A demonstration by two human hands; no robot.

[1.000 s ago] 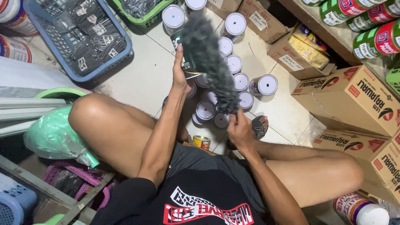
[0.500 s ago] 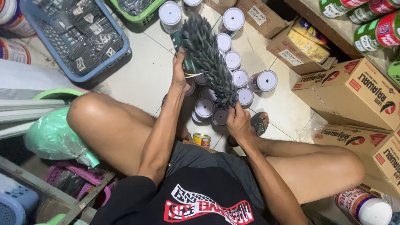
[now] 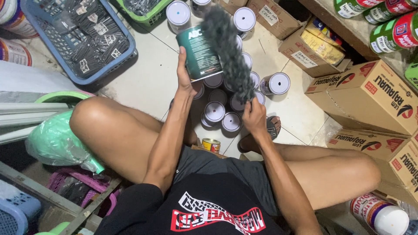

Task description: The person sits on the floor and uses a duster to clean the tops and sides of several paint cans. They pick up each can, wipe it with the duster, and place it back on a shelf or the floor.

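Hands point(image 3: 185, 80) on dark-green labelled can point(image 3: 199, 53); duster point(image 3: 228, 52)

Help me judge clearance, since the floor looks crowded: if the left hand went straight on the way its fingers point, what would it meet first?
The left hand already holds a dark green can. Beyond it, probably the white-lidded can near the green basket, though that can stands lower on the floor, so depth is unclear.

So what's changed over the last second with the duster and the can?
The left hand has turned the dark green can so its labelled side now shows; earlier the duster hid most of it. The grey duster, held at its base by the right hand, has swung slightly right, off the can's face. Both grips are unchanged, and the tins on the floor and the blue basket have stayed put.
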